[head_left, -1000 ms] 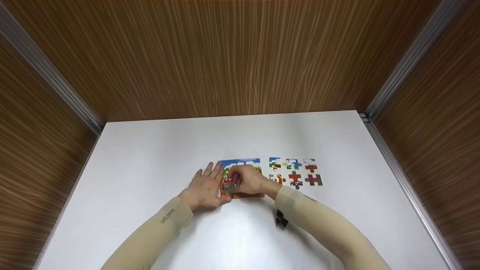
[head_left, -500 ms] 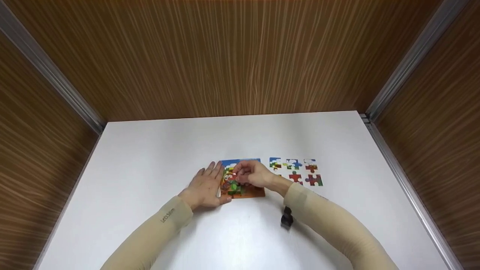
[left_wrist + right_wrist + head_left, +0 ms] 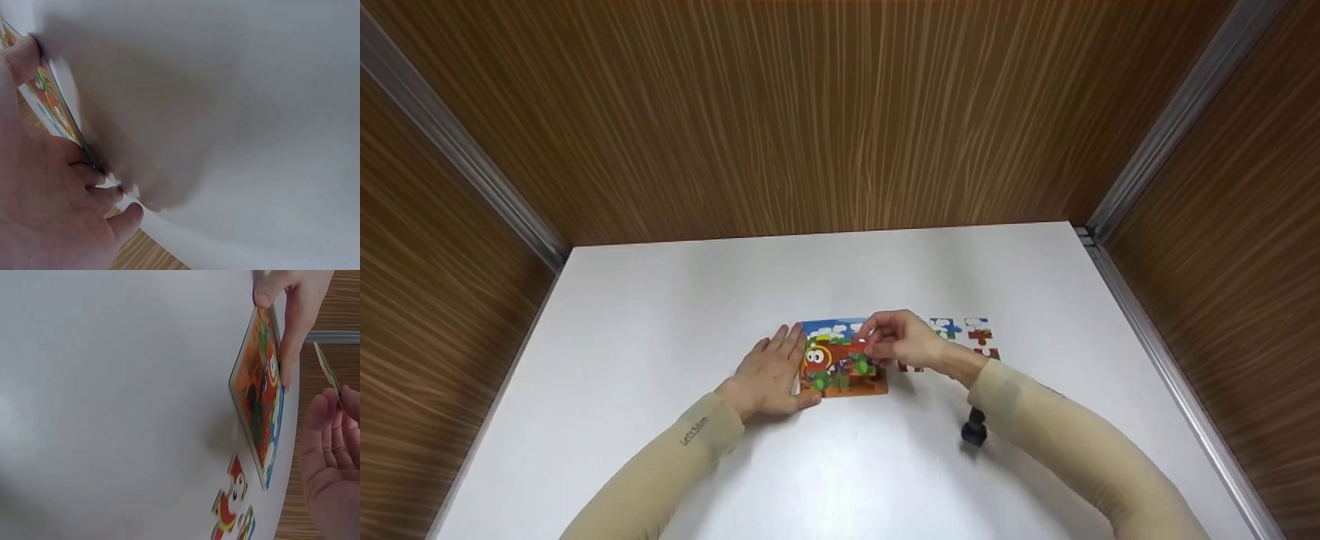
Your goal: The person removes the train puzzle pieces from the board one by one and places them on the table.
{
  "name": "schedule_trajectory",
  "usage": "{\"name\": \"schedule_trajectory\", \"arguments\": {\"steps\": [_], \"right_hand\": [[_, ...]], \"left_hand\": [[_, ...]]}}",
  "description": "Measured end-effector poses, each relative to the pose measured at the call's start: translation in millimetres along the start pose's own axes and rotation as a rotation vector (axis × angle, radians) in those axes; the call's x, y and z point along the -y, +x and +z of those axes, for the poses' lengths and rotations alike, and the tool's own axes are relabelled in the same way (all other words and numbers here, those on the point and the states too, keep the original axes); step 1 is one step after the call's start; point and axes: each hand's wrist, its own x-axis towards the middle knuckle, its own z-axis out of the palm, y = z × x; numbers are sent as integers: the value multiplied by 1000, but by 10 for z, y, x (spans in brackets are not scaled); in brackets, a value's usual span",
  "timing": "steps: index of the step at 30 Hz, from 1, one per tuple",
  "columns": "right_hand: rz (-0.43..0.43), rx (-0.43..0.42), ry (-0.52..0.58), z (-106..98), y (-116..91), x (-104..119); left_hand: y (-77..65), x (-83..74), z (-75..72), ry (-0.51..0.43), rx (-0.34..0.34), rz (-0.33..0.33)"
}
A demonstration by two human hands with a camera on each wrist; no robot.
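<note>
In the head view, my left hand [image 3: 769, 379] lies flat along the left side of the cartoon puzzle board [image 3: 855, 388], fingers spread and thumb over its lower left corner. The left wrist view shows those fingers and thumb right at the board's edge [image 3: 73, 121]. My right hand [image 3: 911, 341] is raised over the board's right side. Between its thumb and fingertips it pinches a thin puzzle piece [image 3: 326, 367], held on edge with some green on its printed face. That hand and wrist cover part of the board's right side and some of the loose pieces.
Several loose puzzle pieces [image 3: 979, 330] lie on the white table [image 3: 825, 457] to the right of the board, including one with a red-and-yellow face [image 3: 232, 500]. A black device [image 3: 974, 431] shows beneath the right sleeve. Wood-grain panels [image 3: 840, 112] enclose the table.
My right hand has moved from the board's lower left toward its right side and lifted, uncovering the cartoon face. My left hand has stayed in place.
</note>
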Motion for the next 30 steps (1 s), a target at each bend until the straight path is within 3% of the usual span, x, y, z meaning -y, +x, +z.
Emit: {"name": "schedule_trajectory", "arguments": {"steps": [8, 14, 30], "right_hand": [[4, 10, -7, -183, -213, -143], [15, -38, -23, -264, -385, -315], [21, -96, -192, -241, -687, -616]], "left_hand": [[-24, -7, -9, -19, -8, -11], [-26, -17, -12, -34, 5, -16], [-18, -13, 21, -37, -4, -15]]}}
